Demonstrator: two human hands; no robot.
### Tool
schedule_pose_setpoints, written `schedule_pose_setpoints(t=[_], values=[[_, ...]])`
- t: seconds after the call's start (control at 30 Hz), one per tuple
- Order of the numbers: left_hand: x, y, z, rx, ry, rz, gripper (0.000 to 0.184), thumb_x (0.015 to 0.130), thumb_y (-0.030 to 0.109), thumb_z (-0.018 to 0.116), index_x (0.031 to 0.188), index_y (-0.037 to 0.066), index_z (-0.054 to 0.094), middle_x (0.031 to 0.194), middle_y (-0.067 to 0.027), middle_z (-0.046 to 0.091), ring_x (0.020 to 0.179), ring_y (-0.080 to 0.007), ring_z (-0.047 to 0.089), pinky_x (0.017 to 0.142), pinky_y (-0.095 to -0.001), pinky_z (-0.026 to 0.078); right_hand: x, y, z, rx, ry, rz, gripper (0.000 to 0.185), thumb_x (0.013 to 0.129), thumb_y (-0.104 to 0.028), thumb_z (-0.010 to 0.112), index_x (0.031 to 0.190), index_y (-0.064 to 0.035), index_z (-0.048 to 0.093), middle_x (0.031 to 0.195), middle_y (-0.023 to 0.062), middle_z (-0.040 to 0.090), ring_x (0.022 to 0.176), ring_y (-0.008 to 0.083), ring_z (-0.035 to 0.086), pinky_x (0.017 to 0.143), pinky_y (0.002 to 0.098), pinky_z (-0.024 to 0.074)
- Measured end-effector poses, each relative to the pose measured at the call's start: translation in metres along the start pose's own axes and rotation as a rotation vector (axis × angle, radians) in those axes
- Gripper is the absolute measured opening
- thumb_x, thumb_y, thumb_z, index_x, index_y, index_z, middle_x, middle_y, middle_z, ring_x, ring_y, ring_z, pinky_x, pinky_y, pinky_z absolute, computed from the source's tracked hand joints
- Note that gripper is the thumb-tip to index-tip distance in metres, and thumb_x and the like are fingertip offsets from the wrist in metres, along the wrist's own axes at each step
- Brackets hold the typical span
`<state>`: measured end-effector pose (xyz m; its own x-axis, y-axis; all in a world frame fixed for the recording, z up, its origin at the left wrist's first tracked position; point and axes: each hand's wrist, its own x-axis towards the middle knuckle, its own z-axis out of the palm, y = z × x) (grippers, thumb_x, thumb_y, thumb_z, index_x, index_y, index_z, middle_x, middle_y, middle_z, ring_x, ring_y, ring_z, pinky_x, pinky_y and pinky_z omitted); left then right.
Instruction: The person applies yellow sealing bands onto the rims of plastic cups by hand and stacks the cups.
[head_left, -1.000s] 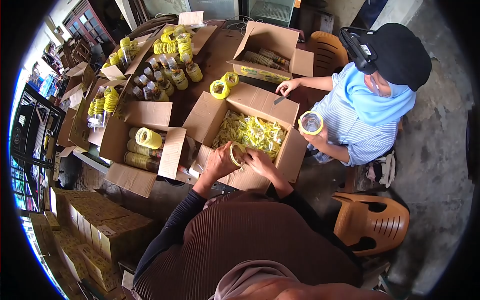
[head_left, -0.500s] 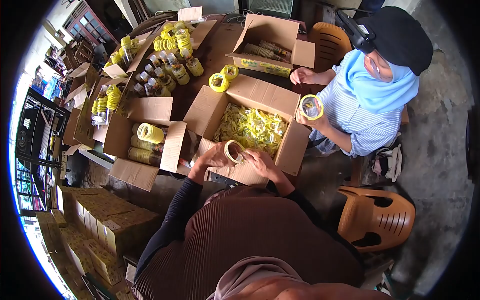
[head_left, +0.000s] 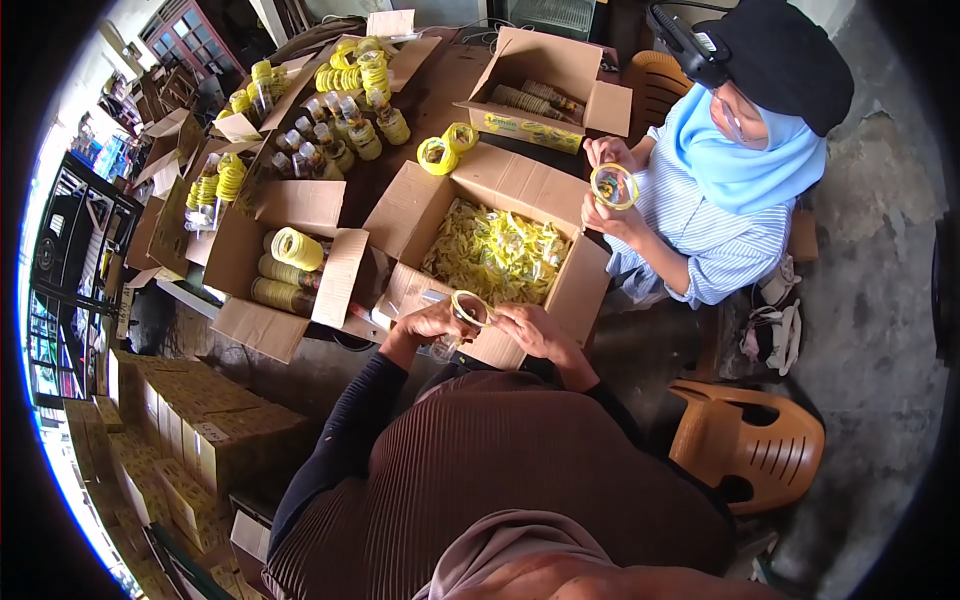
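My left hand (head_left: 432, 324) is wrapped round a clear plastic cup (head_left: 445, 347) with a yellow rim, tilted in front of my body. The fingers of my right hand (head_left: 533, 330) are closed at the right side of that rim. What they may pinch there is too small to make out. Just beyond both hands stands an open cardboard box (head_left: 400, 222) full of small yellow-and-clear packets (head_left: 495, 250). A co-worker across its right corner holds another yellow-rimmed cup (head_left: 614, 187) in both hands.
To the left, an open carton (head_left: 262, 330) holds stacked yellow-rimmed cups (head_left: 298, 249). More cup stacks (head_left: 330, 135) stand on the far table. Another open box (head_left: 528, 120) lies beyond. An orange chair (head_left: 750, 440) stands at right; closed cartons (head_left: 210, 420) are piled at lower left.
The cup in my left hand has tipped, so its clear lower part now shows below the hand. The co-worker's second hand has come to the other cup. The view has shifted slightly.
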<state>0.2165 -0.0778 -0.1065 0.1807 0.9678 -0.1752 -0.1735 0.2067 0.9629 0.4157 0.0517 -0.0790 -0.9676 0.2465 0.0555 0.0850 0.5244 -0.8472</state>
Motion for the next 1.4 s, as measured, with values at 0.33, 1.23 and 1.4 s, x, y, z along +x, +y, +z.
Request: schedule_pose_setpoints(t=[0.33,1.23,1.4], values=[[-0.004,0.0,0.024,-0.148,-0.026,-0.043,0.041,0.076,0.019,0.075,0.109,0.001,0.057,0.083,-0.0045,0.059,0.076,-0.0128,0.056,0.067,-0.0277,0.047,-0.016,0.004,-0.008,-0.139,0.015,-0.064,0.022,0.095,-0.023,0.052,0.098,-0.0017,0.058,0.084,0.0208,0.062,0.079,0.0404,0.062,0.068,0.0463,0.0484],[0.006,0.014,0.071,0.134,0.726,0.153,0.042,0.064,0.015,0.082,0.084,0.007,0.046,0.079,-0.0032,0.06,0.07,-0.011,0.058,0.061,-0.0283,0.049,-0.001,0.018,-0.004,-0.254,0.25,-0.102,0.023,0.096,-0.024,0.052,0.095,-0.0018,0.057,0.086,0.0187,0.06,0.078,0.0379,0.06,0.065,0.0447,0.0462],[0.015,-0.008,0.063,0.534,0.767,0.268,0.047,0.065,0.023,0.087,0.094,0.003,0.056,0.088,-0.01,0.064,0.092,-0.0226,0.063,0.078,-0.0359,0.051,-0.002,0.023,-0.014,-0.267,0.112,0.095,0.024,0.095,-0.026,0.053,0.102,-0.0041,0.06,0.089,0.0199,0.063,0.081,0.037,0.063,0.067,0.044,0.05]])
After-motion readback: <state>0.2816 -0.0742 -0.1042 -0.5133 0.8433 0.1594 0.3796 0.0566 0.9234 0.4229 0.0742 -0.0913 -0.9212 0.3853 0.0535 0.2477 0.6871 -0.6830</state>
